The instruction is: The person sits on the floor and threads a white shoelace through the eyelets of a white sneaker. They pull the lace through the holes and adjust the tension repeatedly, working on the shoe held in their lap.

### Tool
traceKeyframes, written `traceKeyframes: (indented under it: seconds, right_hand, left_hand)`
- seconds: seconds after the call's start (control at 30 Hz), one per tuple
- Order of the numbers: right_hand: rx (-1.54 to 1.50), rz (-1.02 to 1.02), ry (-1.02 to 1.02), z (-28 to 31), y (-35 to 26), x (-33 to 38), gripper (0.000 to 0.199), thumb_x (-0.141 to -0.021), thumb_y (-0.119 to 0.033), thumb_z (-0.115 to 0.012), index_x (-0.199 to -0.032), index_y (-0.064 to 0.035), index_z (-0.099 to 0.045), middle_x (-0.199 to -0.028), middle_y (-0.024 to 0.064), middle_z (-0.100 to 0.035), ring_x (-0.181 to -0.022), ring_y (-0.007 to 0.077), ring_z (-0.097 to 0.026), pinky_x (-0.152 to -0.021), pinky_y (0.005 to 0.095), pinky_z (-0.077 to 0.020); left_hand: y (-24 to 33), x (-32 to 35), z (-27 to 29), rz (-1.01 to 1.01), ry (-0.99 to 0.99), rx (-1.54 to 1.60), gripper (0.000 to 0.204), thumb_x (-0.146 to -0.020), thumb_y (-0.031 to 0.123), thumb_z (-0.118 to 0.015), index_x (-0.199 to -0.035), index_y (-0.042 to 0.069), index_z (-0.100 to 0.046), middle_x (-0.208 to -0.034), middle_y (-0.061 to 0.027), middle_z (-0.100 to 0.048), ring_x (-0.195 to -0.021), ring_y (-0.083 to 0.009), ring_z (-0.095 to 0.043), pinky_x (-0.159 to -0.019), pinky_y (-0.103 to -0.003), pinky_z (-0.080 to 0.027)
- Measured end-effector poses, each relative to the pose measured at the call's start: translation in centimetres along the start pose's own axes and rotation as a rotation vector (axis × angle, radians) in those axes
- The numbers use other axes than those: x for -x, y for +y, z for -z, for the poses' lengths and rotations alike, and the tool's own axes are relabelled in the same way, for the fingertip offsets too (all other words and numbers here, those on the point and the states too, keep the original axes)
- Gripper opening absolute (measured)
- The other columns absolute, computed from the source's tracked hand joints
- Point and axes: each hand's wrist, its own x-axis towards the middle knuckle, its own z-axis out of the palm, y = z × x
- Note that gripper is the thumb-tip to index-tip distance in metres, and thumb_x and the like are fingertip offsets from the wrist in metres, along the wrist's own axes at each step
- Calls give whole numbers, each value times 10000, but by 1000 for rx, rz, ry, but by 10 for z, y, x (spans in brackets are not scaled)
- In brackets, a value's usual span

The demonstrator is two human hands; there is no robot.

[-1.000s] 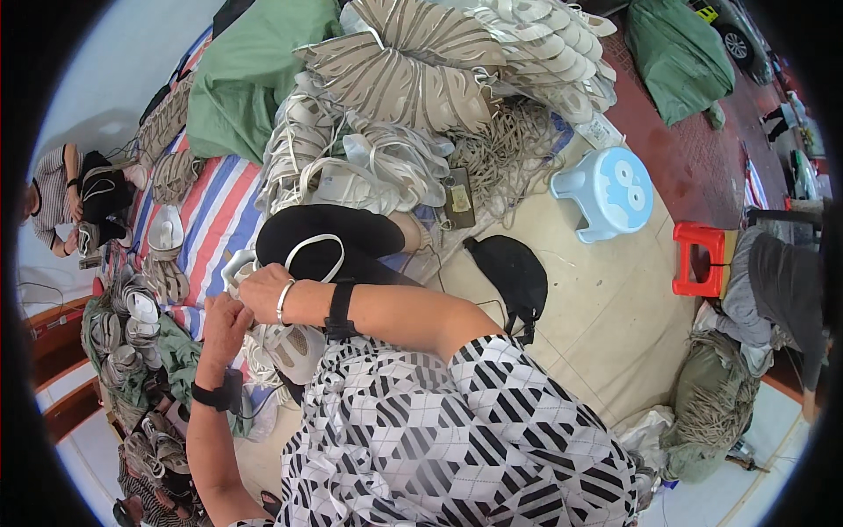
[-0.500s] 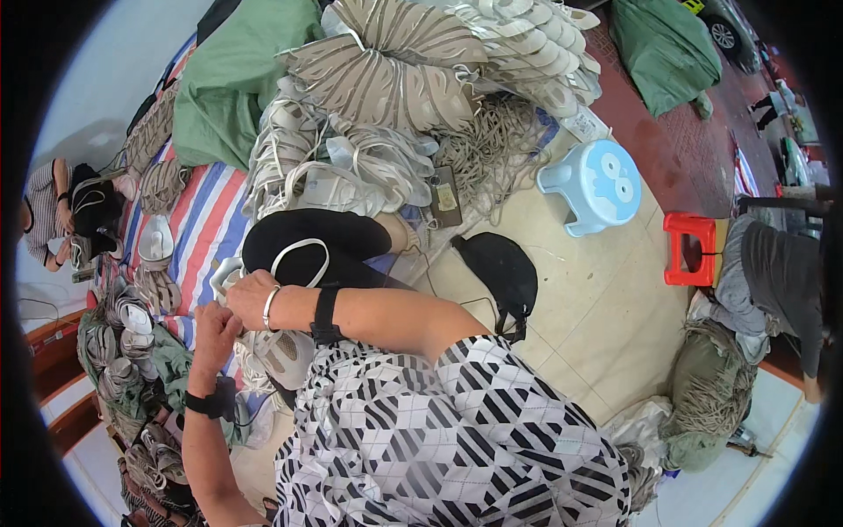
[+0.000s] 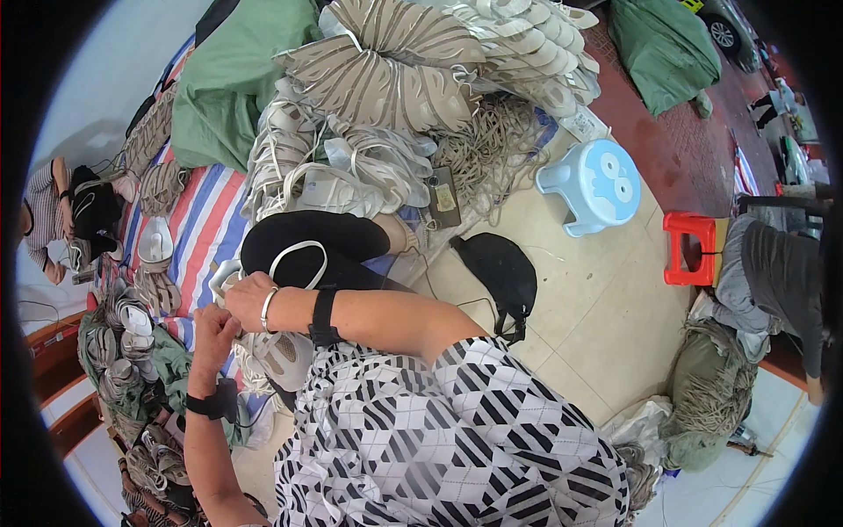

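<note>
My right hand [image 3: 251,300] and my left hand [image 3: 215,332] meet close together over my lap, fingers closed in a pinch. What they grip is too small or hidden to make out. Just beyond my right hand shows the edge of a white and grey shoe upper [image 3: 225,274], partly covered by the fingers. A white shoelace [image 3: 303,247] arches in a loop over my black trouser leg [image 3: 303,230], its ends hidden behind my right wrist. Beneath my right forearm lies a beige mesh shoe upper [image 3: 279,356] with white edging.
Stacked beige shoe uppers [image 3: 386,83] and a tangle of laces [image 3: 492,140] lie ahead on a striped sheet [image 3: 206,211]. A blue stool [image 3: 597,187], a black pouch [image 3: 499,274] and a red stool [image 3: 688,249] stand or lie rightward. Another person [image 3: 61,211] sits far left.
My hands stay nearly in place, still close together. At the far left, the other person's lower hand has shifted slightly.
</note>
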Motion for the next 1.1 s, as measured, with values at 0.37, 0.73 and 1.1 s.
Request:
traceKeyframes:
  seconds: [0.37,0.73,1.1]
  right_hand:
    - [53,38,-29,1,2,-1,180,-685,-131,-639,-810,-13,-696,-857,186,-675,-842,296,-671,-690,402,-513]
    - [37,19,6,-3,3,-2,196,-676,-153,-672,-830,-36,-703,-883,157,-682,-879,290,-664,-721,412,-510]
    - [-6,-15,-38,7,2,-1,204,-682,-202,-695,-785,-26,-696,-822,173,-677,-829,304,-670,-710,409,-519]
  left_hand:
    - [0,-2,0,24,23,68,272,-761,181,-651,-588,20,-517,-632,-66,-457,-671,-223,-441,-823,-387,-278]
    - [6,-2,3,5,61,68,269,-726,194,-671,-574,14,-541,-611,-70,-500,-657,-213,-478,-752,-375,-320]
    - [7,1,1,19,60,101,275,-724,192,-689,-578,15,-536,-631,-52,-479,-665,-185,-460,-698,-352,-336]
